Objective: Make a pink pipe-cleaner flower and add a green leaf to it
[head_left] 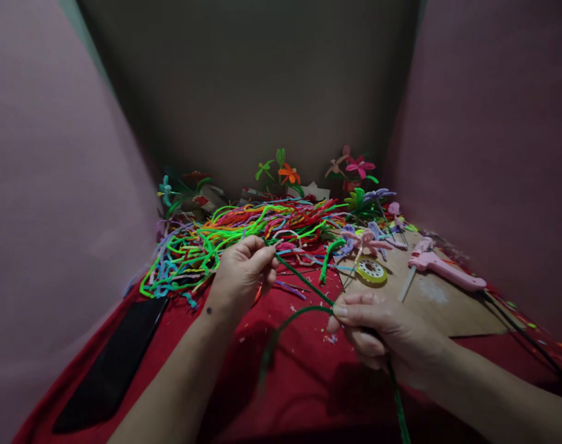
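A dark green pipe cleaner (305,280) is stretched between my two hands above the red cloth. My left hand (246,269) pinches its far end between thumb and fingers. Closed around it nearer to me is my right hand (371,327), with a loose green length curving out to the left and hanging down, blurred at its tip. Another green strand drops below the right hand toward the bottom edge; whether it is the same piece I cannot tell. Behind the left hand spreads a tangled heap of coloured pipe cleaners (243,223).
On the right, a brown board (440,308) carries a pink glue gun (450,266) with its cord, a yellow tape-like reel (372,271) and a pink pipe-cleaner flower (364,240). A flat black object (111,367) lies at left. More flowers (290,174) stand behind; walls flank both sides.
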Motion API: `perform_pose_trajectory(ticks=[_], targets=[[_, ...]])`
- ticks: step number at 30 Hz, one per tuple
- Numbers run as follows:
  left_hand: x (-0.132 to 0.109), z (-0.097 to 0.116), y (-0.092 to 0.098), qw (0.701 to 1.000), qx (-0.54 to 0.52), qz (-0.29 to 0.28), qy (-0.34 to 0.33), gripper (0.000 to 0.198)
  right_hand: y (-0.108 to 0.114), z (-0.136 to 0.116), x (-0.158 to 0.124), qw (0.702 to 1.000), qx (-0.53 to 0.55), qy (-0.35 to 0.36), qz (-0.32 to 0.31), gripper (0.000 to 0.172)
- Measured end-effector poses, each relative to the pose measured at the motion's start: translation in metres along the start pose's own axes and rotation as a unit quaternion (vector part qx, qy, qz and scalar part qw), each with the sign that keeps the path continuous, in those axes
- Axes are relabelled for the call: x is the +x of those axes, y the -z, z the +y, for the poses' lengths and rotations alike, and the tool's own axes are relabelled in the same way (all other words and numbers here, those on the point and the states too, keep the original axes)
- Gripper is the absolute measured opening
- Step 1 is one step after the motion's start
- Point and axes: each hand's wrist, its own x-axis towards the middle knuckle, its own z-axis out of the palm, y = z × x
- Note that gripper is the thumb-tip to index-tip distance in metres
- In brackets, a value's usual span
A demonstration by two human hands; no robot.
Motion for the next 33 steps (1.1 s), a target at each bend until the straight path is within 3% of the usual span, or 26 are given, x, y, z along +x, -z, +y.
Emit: perform_pose_trajectory(ticks=[3, 9, 13, 17, 21, 23, 25, 27, 29, 31, 33], targets=[[0.000, -0.003, -0.001, 0.993, 0.093, 0.044, -0.054, 0.019, -0.001, 0.004, 0.000, 1.000, -0.002, 0.000, 0.013, 0.022], [0.003, 0.006, 0.005, 0.993, -0.104, -0.033, 0.046, 0.019, -0.001, 0.000, -0.001, 1.000, 0.010, -0.010, -0.004, 0.021], [0.000, 0.000, -0.001, 0.999, 0.031, 0.004, -0.013, 0.016, -0.011, -0.001, -0.003, 0.999, 0.024, -0.021, -0.031, 0.020], [0.002, -0.006, 0.003, 0.979, 0.174, 0.081, -0.072, 0.018, -0.021, -0.007, -0.004, 0.999, 0.025, -0.015, -0.040, 0.018], [0.019, -0.004, 0.025, 0.993, 0.062, 0.094, -0.035, 0.009, -0.023, -0.023, 0.003, 0.999, 0.035, 0.022, -0.028, 0.017], [0.025, -0.002, 0.035, 0.991, 0.004, 0.122, -0.051, 0.009, -0.023, -0.031, 0.012, 0.997, 0.049, 0.056, -0.019, 0.016], [0.026, -0.002, 0.037, 0.997, 0.008, 0.067, -0.033, 0.010, -0.023, -0.036, 0.024, 0.994, 0.061, 0.094, -0.006, 0.017], [0.020, -0.004, 0.030, 0.996, 0.048, -0.077, 0.024, 0.021, -0.023, -0.038, 0.036, 0.991, 0.068, 0.115, -0.001, 0.018], [0.011, -0.007, 0.018, 0.985, 0.026, -0.167, 0.015, 0.030, -0.024, -0.035, 0.046, 0.990, 0.070, 0.122, 0.000, 0.018], [0.004, -0.010, 0.006, 0.985, -0.051, -0.166, -0.014, 0.029, -0.024, -0.030, 0.053, 0.990, 0.069, 0.121, 0.002, 0.018], [0.001, -0.010, 0.001, 0.988, -0.091, -0.119, -0.033, 0.023, -0.024, -0.025, 0.056, 0.991, 0.069, 0.111, -0.002, 0.017]])
